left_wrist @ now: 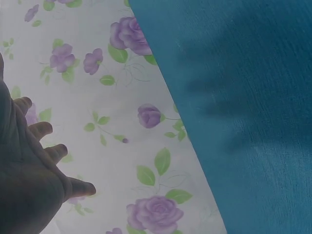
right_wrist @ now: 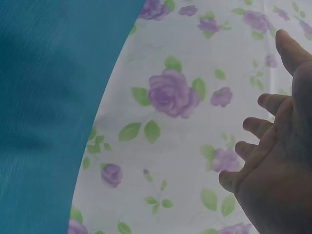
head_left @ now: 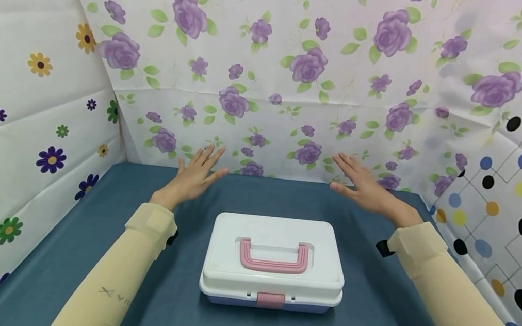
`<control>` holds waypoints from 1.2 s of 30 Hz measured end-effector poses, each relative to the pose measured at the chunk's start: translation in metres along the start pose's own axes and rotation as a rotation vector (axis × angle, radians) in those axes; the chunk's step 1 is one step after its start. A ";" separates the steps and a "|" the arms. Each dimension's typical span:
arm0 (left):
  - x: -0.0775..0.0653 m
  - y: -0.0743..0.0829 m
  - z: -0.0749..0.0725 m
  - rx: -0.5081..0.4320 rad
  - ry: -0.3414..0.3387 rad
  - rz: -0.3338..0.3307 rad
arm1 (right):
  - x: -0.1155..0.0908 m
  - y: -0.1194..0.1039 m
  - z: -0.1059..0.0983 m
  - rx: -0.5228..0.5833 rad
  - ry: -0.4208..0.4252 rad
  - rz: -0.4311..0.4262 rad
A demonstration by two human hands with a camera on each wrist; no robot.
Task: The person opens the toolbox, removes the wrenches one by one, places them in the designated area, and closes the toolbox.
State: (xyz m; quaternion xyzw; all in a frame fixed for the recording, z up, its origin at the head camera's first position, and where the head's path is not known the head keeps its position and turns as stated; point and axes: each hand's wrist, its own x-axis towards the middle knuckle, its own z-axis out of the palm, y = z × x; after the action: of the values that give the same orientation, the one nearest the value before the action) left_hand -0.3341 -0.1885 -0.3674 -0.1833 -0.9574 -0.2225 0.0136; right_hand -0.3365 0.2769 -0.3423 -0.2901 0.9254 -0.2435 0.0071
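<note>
While our sleeved arms (head_left: 116, 274) reach forward in the head view, the box (head_left: 271, 283) sits near the middle of the table (head_left: 169, 310), its lid (head_left: 273, 230) down, its pink handle (head_left: 272, 266) lying flat and its pink latch (head_left: 270, 300) on the near side. Our left hand (head_left: 190, 176) hangs far and left of the box, our right hand (head_left: 365, 187) far and right, both apart from it, before the flowered cloth (head_left: 273, 128). To do this well, we judge it best to hold both hands level, evenly spaced and clear of the lid, so the box is not nudged; any later hold from both sides should be steadier. As for grip, both hands are released, fingers (head_left: 203, 158) stretched out, holding nothing.

In the left wrist view, we see our left fingers fanned apart, touching nothing that we can make out, with finger shadows (left_wrist: 209, 87) on the table to the right.

In the right wrist view, our right fingers are likewise spread and grasp nothing; the box shows in neither wrist view.
</note>
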 end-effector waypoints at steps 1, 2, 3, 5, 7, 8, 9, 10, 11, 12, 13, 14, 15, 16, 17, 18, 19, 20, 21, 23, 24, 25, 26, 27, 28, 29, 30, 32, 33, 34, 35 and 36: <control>-0.001 0.000 0.000 0.002 0.000 0.003 | -0.001 -0.002 0.000 0.007 0.000 -0.011; -0.002 0.001 0.000 0.000 0.002 0.008 | -0.002 -0.004 0.000 0.020 -0.002 -0.021; -0.004 0.001 0.000 -0.003 0.005 0.015 | -0.003 -0.006 0.000 0.029 -0.003 -0.031; -0.007 0.002 0.000 -0.016 0.011 0.029 | -0.005 -0.010 0.000 0.042 -0.003 -0.052; -0.011 0.002 0.000 -0.026 0.018 0.039 | -0.007 -0.015 0.001 0.065 -0.003 -0.070; -0.013 0.002 0.000 -0.031 0.023 0.043 | -0.008 -0.016 0.002 0.075 -0.003 -0.076; -0.014 0.001 0.001 -0.036 0.027 0.049 | -0.008 -0.017 0.002 0.080 -0.002 -0.081; -0.016 0.001 0.001 -0.042 0.032 0.054 | -0.009 -0.018 0.002 0.087 -0.002 -0.087; -0.018 0.001 0.001 -0.044 0.036 0.059 | -0.009 -0.019 0.003 0.094 -0.002 -0.091; -0.020 0.001 0.001 -0.048 0.041 0.065 | -0.009 -0.019 0.003 0.100 -0.002 -0.094; -0.022 0.001 0.002 -0.052 0.047 0.073 | -0.010 -0.019 0.004 0.102 -0.001 -0.097; -0.024 0.002 0.002 -0.056 0.054 0.083 | -0.011 -0.019 0.004 0.104 0.000 -0.099; -0.025 0.002 0.003 -0.063 0.061 0.094 | -0.011 -0.018 0.005 0.107 0.000 -0.101; -0.027 0.003 0.003 -0.069 0.068 0.105 | -0.012 -0.017 0.005 0.111 0.002 -0.104; -0.028 0.003 0.004 -0.074 0.076 0.116 | -0.014 -0.016 0.006 0.117 0.003 -0.104; -0.029 0.004 0.004 -0.080 0.083 0.128 | -0.015 -0.016 0.006 0.121 0.006 -0.105; -0.030 0.004 0.005 -0.085 0.089 0.139 | -0.016 -0.015 0.006 0.125 0.008 -0.106; -0.031 0.005 0.005 -0.088 0.095 0.150 | -0.018 -0.014 0.007 0.127 0.011 -0.105; -0.032 0.006 0.006 -0.094 0.099 0.159 | -0.019 -0.014 0.007 0.130 0.014 -0.107; -0.034 0.007 0.006 -0.099 0.104 0.176 | -0.022 -0.015 0.007 0.139 0.018 -0.109; -0.035 0.008 0.006 -0.101 0.105 0.180 | -0.023 -0.015 0.007 0.144 0.019 -0.110; -0.036 0.009 0.006 -0.104 0.106 0.184 | -0.024 -0.016 0.007 0.146 0.020 -0.111; -0.037 0.010 0.006 -0.105 0.107 0.188 | -0.025 -0.016 0.008 0.148 0.021 -0.112; -0.038 0.010 0.005 -0.106 0.105 0.189 | -0.026 -0.018 0.008 0.153 0.021 -0.116; -0.039 0.011 0.005 -0.105 0.105 0.193 | -0.027 -0.019 0.009 0.155 0.021 -0.117; -0.040 0.012 0.006 -0.104 0.104 0.195 | -0.027 -0.020 0.009 0.154 0.021 -0.119; -0.041 0.012 0.006 -0.105 0.101 0.197 | -0.028 -0.021 0.010 0.153 0.020 -0.121; -0.042 0.012 0.007 -0.115 0.101 0.213 | -0.030 -0.022 0.011 0.151 0.022 -0.126; -0.043 0.012 0.008 -0.123 0.105 0.223 | -0.031 -0.023 0.012 0.149 0.023 -0.129; -0.043 0.012 0.008 -0.132 0.111 0.234 | -0.032 -0.023 0.012 0.147 0.024 -0.131; -0.044 0.013 0.009 -0.143 0.117 0.246 | -0.033 -0.024 0.012 0.150 0.025 -0.133; -0.045 0.012 0.010 -0.155 0.126 0.262 | -0.033 -0.025 0.012 0.153 0.026 -0.135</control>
State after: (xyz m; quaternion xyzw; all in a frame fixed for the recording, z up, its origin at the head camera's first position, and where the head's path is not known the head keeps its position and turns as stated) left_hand -0.2871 -0.1894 -0.3759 -0.2928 -0.9026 -0.3029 0.0883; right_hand -0.2939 0.2722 -0.3457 -0.3473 0.8825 -0.3172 0.0007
